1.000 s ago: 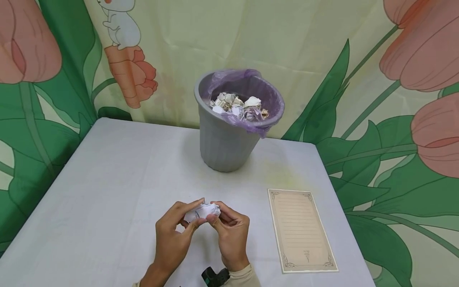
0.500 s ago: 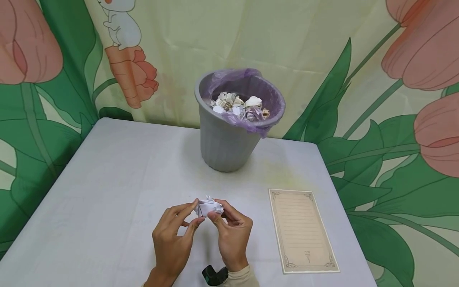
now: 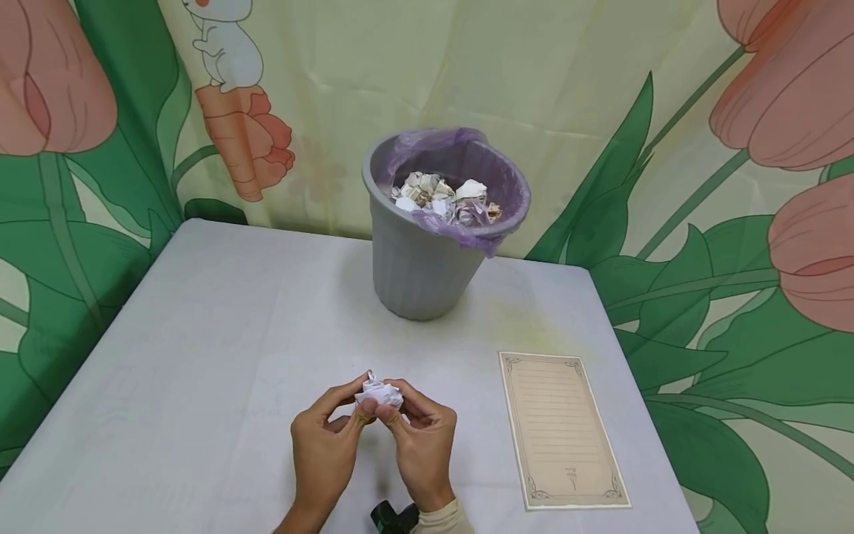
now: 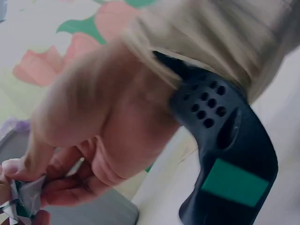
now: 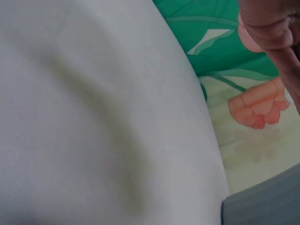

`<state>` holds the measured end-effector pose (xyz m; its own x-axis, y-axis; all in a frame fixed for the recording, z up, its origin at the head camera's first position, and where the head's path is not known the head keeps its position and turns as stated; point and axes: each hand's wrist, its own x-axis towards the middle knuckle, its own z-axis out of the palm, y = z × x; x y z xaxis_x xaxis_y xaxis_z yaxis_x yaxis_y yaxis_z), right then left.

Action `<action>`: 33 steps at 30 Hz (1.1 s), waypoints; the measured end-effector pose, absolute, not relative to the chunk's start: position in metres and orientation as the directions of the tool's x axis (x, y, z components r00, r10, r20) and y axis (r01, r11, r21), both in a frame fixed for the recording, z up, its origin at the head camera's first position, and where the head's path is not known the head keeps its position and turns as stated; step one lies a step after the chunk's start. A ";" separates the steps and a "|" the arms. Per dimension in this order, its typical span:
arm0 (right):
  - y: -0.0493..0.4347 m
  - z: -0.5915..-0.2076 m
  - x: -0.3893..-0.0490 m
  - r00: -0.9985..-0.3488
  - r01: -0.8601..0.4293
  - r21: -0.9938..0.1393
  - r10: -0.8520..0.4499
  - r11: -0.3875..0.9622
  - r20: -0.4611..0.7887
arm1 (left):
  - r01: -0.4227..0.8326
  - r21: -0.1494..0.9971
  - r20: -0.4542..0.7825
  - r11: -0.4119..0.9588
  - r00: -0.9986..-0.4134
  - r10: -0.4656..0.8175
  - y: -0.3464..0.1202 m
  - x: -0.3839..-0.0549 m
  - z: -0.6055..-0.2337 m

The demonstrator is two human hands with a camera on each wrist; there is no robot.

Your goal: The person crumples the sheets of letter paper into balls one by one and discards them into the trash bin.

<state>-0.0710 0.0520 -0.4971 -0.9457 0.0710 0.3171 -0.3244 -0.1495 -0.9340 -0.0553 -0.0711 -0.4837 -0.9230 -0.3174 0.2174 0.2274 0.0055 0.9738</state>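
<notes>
A crumpled piece of white paper (image 3: 380, 394) is held between both hands, just above the near part of the white table. My left hand (image 3: 325, 449) pinches its left side with thumb and fingers. From the right, my right hand (image 3: 425, 449) grips it too, and the two thumbs meet at the front. Folds and dark marks show on the crumpled paper (image 4: 29, 194) in the left wrist view, at the lower left. Only part of a hand (image 5: 276, 28) appears at the right wrist view's upper right edge; the paper is out of that frame.
Beyond the hands stands a grey bin (image 3: 423, 274) with a purple liner (image 3: 507, 193), holding several crumpled papers (image 3: 434, 194). A lined, bordered beige sheet (image 3: 563, 430) lies flat on the white tabletop (image 3: 200, 356) to the right. A printed curtain (image 3: 567, 89) hangs behind.
The paper has been turned and squeezed between the fingers and looks more compact. My left thumb has closed onto its front, and my right hand has shifted slightly left.
</notes>
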 end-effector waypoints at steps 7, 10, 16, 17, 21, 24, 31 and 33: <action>0.054 -0.494 -0.072 -0.968 -0.241 -0.941 -0.009 -0.239 0.250 | 0.160 0.985 0.131 -0.068 -0.940 -0.316 -0.077 -0.055 -0.473; 0.056 -0.493 -0.072 -0.966 -0.246 -0.948 -0.032 -0.203 0.257 | 0.153 0.986 0.124 -0.067 -0.939 -0.322 -0.078 -0.054 -0.472; 0.057 -0.490 -0.073 -0.973 -0.218 -0.966 -0.051 -0.137 0.226 | 0.118 0.990 0.088 -0.071 -0.938 -0.334 -0.079 -0.054 -0.474; 0.057 -0.490 -0.073 -0.975 -0.206 -0.969 -0.054 -0.134 0.215 | 0.113 0.991 0.083 -0.073 -0.938 -0.337 -0.079 -0.054 -0.475; 0.056 -0.490 -0.072 -0.986 -0.140 -0.980 -0.067 -0.144 0.151 | 0.125 0.991 0.097 -0.057 -0.928 -0.360 -0.078 -0.053 -0.476; 0.058 -0.492 -0.072 -0.991 -0.073 -0.982 -0.101 -0.175 0.092 | 0.166 0.986 0.144 -0.026 -0.914 -0.379 -0.077 -0.052 -0.477; 0.062 -0.496 -0.076 -0.979 0.040 -0.971 -0.204 -0.237 0.009 | 0.194 0.981 0.169 -0.024 -0.901 -0.399 -0.078 -0.051 -0.478; 0.062 -0.496 -0.076 -0.975 0.053 -0.969 -0.224 -0.240 0.003 | 0.188 0.982 0.158 -0.033 -0.900 -0.406 -0.078 -0.051 -0.478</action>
